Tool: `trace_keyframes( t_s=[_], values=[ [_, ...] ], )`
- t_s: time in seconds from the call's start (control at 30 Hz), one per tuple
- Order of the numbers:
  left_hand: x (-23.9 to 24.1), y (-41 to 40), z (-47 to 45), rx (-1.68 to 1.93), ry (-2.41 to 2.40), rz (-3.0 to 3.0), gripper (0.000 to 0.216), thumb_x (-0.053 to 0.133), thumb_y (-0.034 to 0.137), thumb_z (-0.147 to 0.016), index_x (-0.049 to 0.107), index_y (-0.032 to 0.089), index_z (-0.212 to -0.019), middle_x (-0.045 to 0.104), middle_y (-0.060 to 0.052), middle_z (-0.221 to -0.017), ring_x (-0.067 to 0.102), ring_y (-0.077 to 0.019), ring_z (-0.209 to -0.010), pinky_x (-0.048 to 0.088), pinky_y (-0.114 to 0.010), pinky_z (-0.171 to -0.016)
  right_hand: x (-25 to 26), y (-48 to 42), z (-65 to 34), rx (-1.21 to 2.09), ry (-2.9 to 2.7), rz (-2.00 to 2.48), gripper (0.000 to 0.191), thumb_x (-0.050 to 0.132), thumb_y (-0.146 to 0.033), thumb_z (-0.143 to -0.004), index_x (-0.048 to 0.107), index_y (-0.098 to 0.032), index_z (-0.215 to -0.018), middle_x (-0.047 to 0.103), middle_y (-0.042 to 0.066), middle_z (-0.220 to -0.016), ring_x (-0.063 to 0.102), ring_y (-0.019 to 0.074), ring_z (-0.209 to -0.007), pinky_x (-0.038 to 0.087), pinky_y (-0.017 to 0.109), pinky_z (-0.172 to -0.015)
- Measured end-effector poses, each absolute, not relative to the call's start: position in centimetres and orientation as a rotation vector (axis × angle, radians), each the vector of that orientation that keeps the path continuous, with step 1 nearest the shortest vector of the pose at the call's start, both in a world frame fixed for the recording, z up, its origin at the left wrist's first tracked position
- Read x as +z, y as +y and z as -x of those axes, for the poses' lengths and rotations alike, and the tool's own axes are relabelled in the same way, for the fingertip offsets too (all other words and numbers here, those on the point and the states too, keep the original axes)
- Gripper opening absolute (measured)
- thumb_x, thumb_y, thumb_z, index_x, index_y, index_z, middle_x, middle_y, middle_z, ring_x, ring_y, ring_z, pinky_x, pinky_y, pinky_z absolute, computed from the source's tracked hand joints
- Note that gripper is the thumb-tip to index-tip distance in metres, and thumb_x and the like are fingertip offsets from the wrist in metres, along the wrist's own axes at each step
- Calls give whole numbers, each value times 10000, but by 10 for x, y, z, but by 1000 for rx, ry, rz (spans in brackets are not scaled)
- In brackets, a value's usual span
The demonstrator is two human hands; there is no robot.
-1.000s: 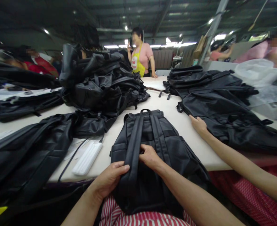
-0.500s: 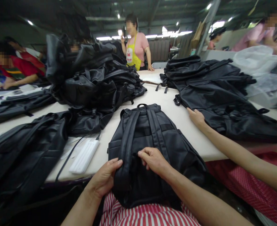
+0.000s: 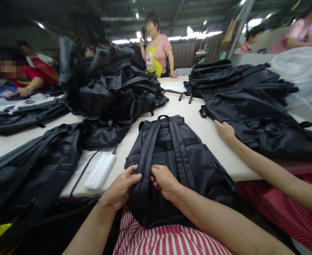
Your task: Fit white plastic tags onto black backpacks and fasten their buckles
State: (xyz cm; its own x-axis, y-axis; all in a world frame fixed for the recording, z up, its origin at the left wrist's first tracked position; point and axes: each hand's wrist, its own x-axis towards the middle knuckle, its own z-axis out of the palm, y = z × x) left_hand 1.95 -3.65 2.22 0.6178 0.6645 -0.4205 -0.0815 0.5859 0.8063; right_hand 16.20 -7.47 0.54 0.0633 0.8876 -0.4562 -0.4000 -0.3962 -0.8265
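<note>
A black backpack (image 3: pixel 187 156) lies back-up on the pale table (image 3: pixel 214 141), its lower end hanging over the near edge onto my lap. My left hand (image 3: pixel 120 189) is closed around the lower part of the left shoulder strap (image 3: pixel 146 159). My right hand (image 3: pixel 163 180) pinches the same strap from its right side, fingers curled. Both hands sit close together at the table's near edge.
A co-worker's hand (image 3: pixel 225 130) rests on the table beside a spread of black bags (image 3: pixel 254 106) at right. A tall heap of black bags (image 3: pixel 113 88) stands behind. More bags (image 3: pixel 30 166) lie left, near a white ribbed piece (image 3: pixel 100 171). A person in a yellow apron (image 3: pixel 157 53) stands beyond.
My right hand slid left and closed on the left strap next to my left hand. My left hand moved a little up the strap. The view shifted slightly.
</note>
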Motion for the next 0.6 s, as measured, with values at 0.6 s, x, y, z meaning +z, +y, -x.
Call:
trace_keyframes(
  t_s=[0.6],
  values=[
    [16, -45, -22, 474, 819, -796, 185, 678, 244, -706, 568, 142, -815, 671, -36, -758, 630, -129, -681, 486, -230, -668, -6, -70, -175, 1556, -571, 1293, 247, 510, -322, -738, 414, -171, -568, 407, -85, -437, 327, 17, -310, 148, 141, -307]
  ],
)
